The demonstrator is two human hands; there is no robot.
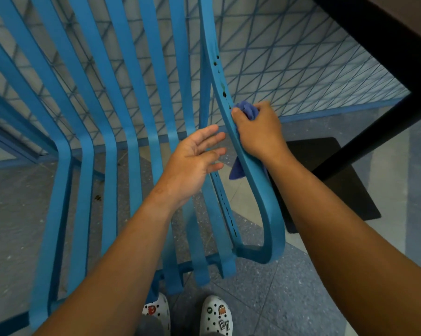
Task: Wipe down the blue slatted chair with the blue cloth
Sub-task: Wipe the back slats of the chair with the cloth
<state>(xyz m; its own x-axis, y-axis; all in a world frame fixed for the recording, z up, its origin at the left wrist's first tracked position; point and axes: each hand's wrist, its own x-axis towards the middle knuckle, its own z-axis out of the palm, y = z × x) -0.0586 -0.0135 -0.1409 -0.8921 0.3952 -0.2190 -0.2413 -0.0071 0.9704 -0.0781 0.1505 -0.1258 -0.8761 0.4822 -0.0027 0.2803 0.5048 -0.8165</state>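
Observation:
The blue slatted chair (107, 132) fills the left and middle of the head view, its slats bending from back to seat. Its right armrest (270, 209) curves down in a loop. My right hand (260, 132) grips the blue cloth (247, 109) against the outer side of that armrest; a corner of the cloth hangs below the rail. Dark spots mark the rail just above the cloth. My left hand (195, 158) hovers over the rightmost seat slats, palm up, fingers straight, holding nothing.
A dark table edge (374, 44) crosses the upper right, with its black leg and flat base plate (338, 185) on the floor right of the chair. A blue wire mesh fence (301, 76) stands behind. My white clogs (216, 314) are at the bottom.

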